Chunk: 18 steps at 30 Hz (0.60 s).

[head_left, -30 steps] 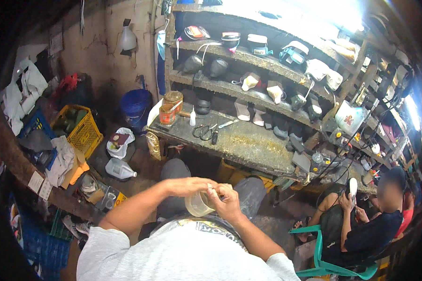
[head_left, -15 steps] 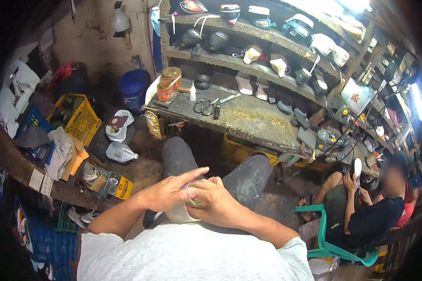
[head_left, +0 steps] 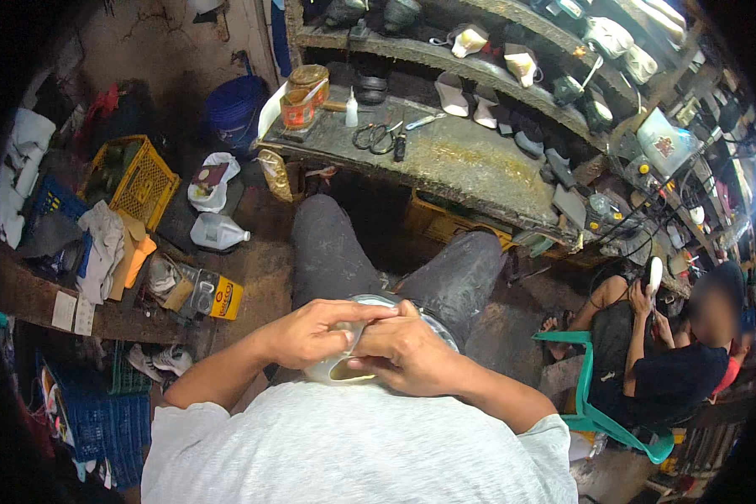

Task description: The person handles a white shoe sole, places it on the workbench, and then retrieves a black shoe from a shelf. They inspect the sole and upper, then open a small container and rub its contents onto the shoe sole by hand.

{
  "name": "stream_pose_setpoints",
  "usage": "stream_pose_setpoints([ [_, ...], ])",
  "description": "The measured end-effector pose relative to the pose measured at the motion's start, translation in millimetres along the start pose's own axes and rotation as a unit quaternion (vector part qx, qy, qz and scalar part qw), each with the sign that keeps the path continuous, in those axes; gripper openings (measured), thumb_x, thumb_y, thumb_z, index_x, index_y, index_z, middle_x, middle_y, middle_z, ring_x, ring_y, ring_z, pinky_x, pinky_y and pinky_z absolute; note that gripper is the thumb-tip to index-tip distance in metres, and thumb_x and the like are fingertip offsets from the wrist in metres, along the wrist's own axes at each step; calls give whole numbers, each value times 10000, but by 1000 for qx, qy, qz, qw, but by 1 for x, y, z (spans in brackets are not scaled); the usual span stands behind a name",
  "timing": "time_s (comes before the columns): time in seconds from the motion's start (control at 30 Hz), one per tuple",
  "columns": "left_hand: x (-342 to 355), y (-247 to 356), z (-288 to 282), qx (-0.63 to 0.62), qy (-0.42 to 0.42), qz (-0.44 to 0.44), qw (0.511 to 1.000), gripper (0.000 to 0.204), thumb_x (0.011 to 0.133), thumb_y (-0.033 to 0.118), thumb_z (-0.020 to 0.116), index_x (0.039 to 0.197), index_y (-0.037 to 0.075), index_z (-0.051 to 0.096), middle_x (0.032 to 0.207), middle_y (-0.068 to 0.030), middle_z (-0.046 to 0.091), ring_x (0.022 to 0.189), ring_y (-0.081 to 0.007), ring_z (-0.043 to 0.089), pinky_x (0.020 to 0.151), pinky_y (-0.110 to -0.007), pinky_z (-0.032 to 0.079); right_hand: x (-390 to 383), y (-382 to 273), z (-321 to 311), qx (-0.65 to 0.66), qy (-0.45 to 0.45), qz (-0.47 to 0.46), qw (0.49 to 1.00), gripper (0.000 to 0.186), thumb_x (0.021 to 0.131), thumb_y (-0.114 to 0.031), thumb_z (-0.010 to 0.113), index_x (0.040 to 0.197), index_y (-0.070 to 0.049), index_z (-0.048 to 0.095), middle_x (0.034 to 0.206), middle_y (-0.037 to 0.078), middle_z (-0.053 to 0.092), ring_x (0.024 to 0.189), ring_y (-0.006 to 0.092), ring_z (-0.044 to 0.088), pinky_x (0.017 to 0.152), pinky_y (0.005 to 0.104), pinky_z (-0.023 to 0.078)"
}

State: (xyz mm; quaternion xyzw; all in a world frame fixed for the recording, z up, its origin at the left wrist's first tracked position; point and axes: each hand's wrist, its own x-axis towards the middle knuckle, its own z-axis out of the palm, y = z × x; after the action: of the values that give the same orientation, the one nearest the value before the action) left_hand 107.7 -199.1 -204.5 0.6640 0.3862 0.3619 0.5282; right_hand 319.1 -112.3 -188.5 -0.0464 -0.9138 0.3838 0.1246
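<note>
I hold a pale, translucent plastic container [head_left: 336, 370] in my lap, low against my shirt. My left hand [head_left: 315, 333] grips its left side, index finger stretched across the top toward the right hand. My right hand [head_left: 407, 353] wraps round its right side, with fingers bent and partly inside or behind the opening. The two hands meet at the top. A round glossy rim [head_left: 437, 328] of something shows behind my hands, between my thighs; I cannot make out what it is.
Ahead is a grimy workbench [head_left: 487, 160] with scissors, bottles and tins, shelves [head_left: 470, 55] of shoe parts above. At left are crates [head_left: 139, 181], a bucket [head_left: 231, 118] and a jug [head_left: 218, 231]. At right a person [head_left: 672, 361] in a green chair holds a white shoe [head_left: 653, 277].
My hands have shifted on the container, the left index finger now lying flatter across the top. The view has tilted down, so bench and shelves sit higher and more of my thighs shows.
</note>
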Motion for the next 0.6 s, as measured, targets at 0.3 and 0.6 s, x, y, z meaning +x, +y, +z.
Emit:
stream_pose_setpoints([
  [0.3, 21, 23, -28, 121, 64, 129, 982, 465, 1075, 371, 442, 1327, 5, 579, 1425, -217, 458, 1326, -357, 501, 1122, -460, 410, 15, 4, -39, -28, 180, -53, 982, 270, 723, -38, 823, 963, -106, 720, 927, 30, 720, 871, 187, 686, 779, 361, 399],
  [0.6, 28, 31, -18, 95, 51, 247, 963, 394, 957, 288, 683, 641, 90, 556, 752, -36, 539, 849, -231, 492, 850, -400, 347, 12, -12, -42, -51, 62, -138, 987, 152, 781, -97, 796, 864, -109, 669, 775, -29, 626, 771, 156, 634, 771, 379, 366],
])
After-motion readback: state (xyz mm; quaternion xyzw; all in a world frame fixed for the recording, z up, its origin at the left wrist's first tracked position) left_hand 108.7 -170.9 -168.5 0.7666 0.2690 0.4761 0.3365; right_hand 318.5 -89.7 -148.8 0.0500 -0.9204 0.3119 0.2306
